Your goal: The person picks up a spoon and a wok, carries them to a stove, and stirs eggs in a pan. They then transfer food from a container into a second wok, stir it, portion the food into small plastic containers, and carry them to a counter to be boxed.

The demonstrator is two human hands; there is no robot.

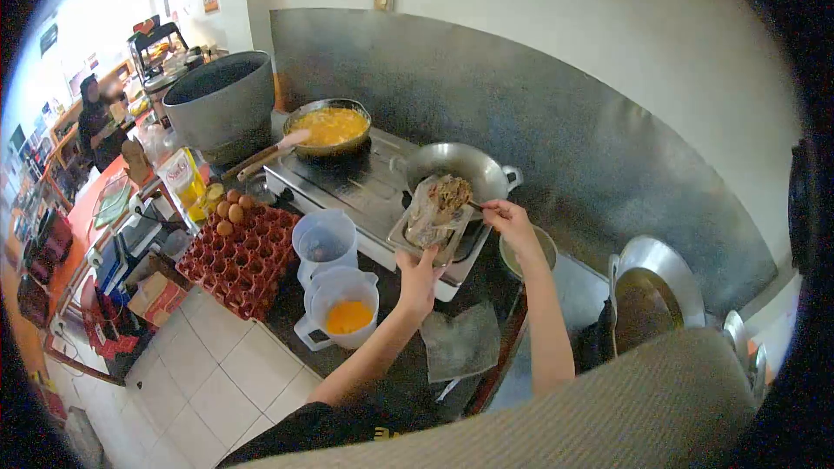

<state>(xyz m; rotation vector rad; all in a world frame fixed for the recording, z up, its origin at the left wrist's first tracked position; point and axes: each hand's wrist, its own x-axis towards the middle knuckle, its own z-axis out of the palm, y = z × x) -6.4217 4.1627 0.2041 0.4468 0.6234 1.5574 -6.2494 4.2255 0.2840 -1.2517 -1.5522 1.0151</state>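
My left hand (pixel 418 280) grips a clear plastic container (pixel 455 247) from below, tilted toward the wok. Inside it, a crumpled plastic bag (pixel 424 213) holds brown, shredded-looking food (pixel 450 194). With the fingers of my right hand (pixel 511 224) I pinch the thin handle of what looks like a spoon (pixel 475 206); its head is hidden in the food. Just behind the container, the steel wok (pixel 456 156) sits on the stove (pixel 300 181). To the left on the stove, a frying pan (pixel 368 135) holds a yellow egg mixture (pixel 330 127).
Left of my arms stand two plastic jugs (pixel 326 239), the nearer with orange liquid. Beyond are a red egg tray (pixel 230 265), several eggs (pixel 228 210), an oil pouch (pixel 182 181) and a large grey pot (pixel 221 113). A cloth (pixel 460 343) lies near me. A person (pixel 97 122) stands far left.
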